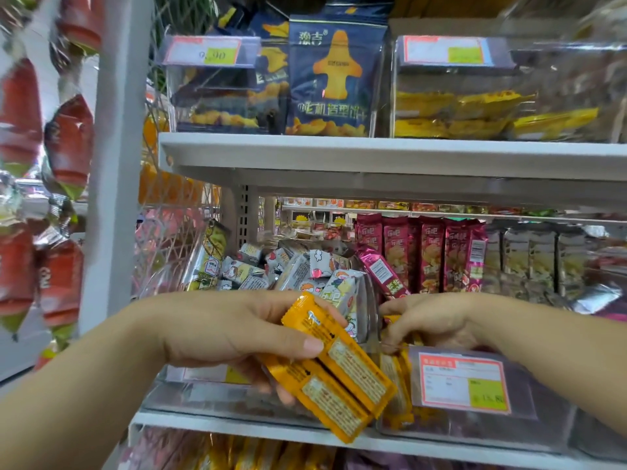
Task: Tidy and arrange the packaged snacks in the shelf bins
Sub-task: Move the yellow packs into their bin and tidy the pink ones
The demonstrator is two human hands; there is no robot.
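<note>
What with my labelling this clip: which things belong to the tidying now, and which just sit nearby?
In the job: left hand gripping orange packets; right hand in the clear bin of more.
Just nearby: blue biscuit bags; maroon packets; red hanging packs.

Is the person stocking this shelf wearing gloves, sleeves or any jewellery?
No. The left hand and right hand are both bare, without gloves. The forearms show no sleeves, watch or bracelet up to the frame's edge, and no rings are visible.
</note>
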